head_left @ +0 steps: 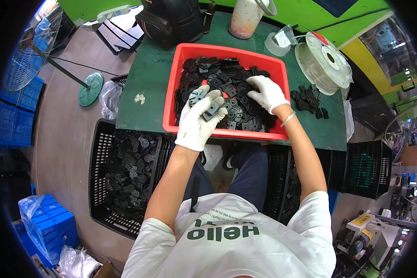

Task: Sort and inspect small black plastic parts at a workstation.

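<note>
Farthest out from my left hand, past the table edge, I see a wire fan guard (30,53) on a green round base (91,88), with blue crates (18,109) below it. Closer in, just down and outward from that hand, a black slotted crate (125,178) on the floor holds a heap of black plastic parts.

My left hand (199,121), in a white glove, is closed around a small stack of black flat parts (205,101); the fingers (213,99) curl over the top piece and the thumb sits behind, so the grip is narrow and full. It hovers over the near left corner of the red tray (173,83), which rests on the green table (143,83) and is filled with more of the same black parts (227,76).

Just across from the held stack, my right hand (266,92), also gloved, lies palm down in the pile near the tray's right wall, fingers spread loosely among the pieces; I cannot tell whether it has pinched one. A thin bracelet (287,119) shows at that wrist.

Beyond the right hand, outside the tray, a small cluster of black parts (309,99) lies on the table, and behind it stands a clear spool (324,62). Above, near the tray's far edge, I see a roll of tape (277,42), a pale jar (245,17) and a black bag (171,21).
</note>
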Available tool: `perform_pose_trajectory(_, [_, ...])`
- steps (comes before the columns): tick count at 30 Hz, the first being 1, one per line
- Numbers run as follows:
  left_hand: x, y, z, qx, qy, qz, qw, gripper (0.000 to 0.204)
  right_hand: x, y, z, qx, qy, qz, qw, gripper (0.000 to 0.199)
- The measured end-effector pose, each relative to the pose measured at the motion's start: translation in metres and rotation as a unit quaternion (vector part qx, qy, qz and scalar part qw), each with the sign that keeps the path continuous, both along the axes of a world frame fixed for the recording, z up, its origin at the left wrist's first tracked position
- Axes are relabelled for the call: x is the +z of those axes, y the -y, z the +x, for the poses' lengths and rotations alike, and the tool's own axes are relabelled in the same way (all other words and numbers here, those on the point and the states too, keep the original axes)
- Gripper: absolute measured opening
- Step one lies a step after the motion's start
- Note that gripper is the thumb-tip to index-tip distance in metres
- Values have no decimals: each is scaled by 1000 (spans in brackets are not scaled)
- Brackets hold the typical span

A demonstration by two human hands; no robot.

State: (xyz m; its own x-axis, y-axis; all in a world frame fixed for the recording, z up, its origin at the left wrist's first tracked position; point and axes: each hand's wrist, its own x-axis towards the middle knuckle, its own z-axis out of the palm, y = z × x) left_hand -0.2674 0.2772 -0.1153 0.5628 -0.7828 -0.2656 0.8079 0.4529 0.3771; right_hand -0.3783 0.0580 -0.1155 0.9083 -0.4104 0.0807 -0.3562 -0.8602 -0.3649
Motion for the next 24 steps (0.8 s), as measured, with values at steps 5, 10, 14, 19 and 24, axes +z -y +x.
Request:
perform_pose_trajectory(5, [-2, -1, 0, -3, -2, -8, 1000, 40, -2, -2, 24, 16, -114, -81, 990, 48])
perform_pose_trajectory(10, [-3, 0, 0, -4, -3, -4, 1000, 43, -6, 7, 30, -48, -131, 123, 983, 42])
perform_pose_trajectory(14, [-2, -1, 0, -8, 1, -4, 1000, 45, 4, -4, 16, -86, -61, 160, 981, 42])
perform_pose_trajectory(19, [-2, -1, 1, -6, 3, -5, 1000, 46, -1, -24, -3, 43, -84, 25, 995, 42])
perform_pose_trajectory(24, [0, -2, 2, -31, -2, 4, 999, 45, 22, -31, -7, -5, 35, 85, 996, 24])
